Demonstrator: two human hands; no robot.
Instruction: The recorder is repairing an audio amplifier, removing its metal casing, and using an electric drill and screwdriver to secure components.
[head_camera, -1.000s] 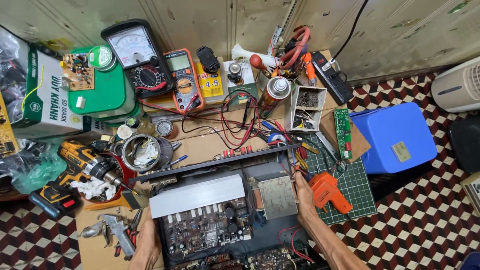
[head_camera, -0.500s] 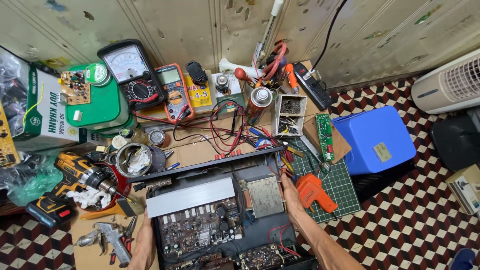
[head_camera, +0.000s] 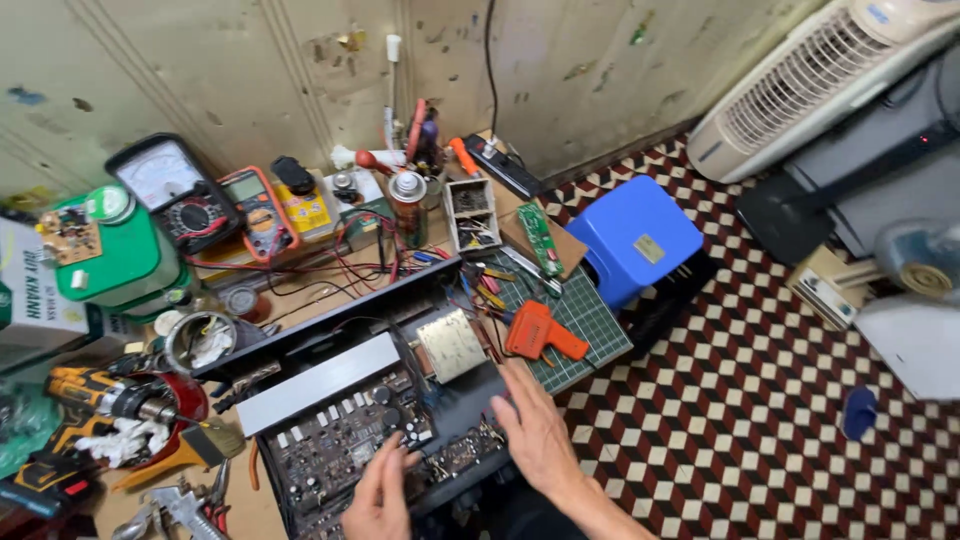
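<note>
The left hand (head_camera: 378, 492) is laid with loosened, spread fingers on the circuit boards of the opened amplifier chassis (head_camera: 370, 400), nothing being grasped. The right hand (head_camera: 536, 430) is rested flat and unclenched on the chassis's near right edge. Just beyond the right hand an orange soldering gun (head_camera: 540, 335) is seen on a green cutting mat (head_camera: 585, 320); farther off, a blue stool (head_camera: 632, 235) is placed
</note>
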